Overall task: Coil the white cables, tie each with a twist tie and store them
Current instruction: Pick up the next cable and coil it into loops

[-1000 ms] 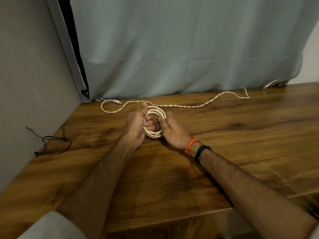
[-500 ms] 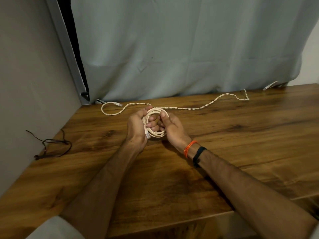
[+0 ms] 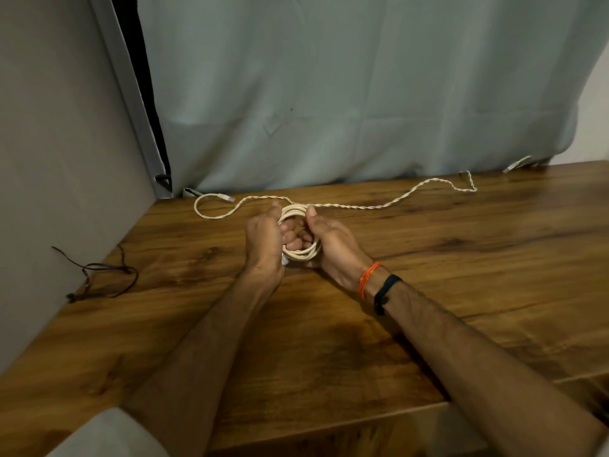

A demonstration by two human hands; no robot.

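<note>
Head view: I'm seeing both sets of fingers curling inside the coil (image 3: 301,252), the left hand (image 3: 263,240) and right hand (image 3: 333,244) grasping it closer together than a second ago. It is hovering just above the table (image 3: 428,291), so I judge winding is nearly done, though the loose cable (image 3: 362,207) behind is staying uncoiled.

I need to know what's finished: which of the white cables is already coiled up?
The white cable held between both hands is coiled; the twisted cable behind it lies stretched along the table's far edge.
</note>
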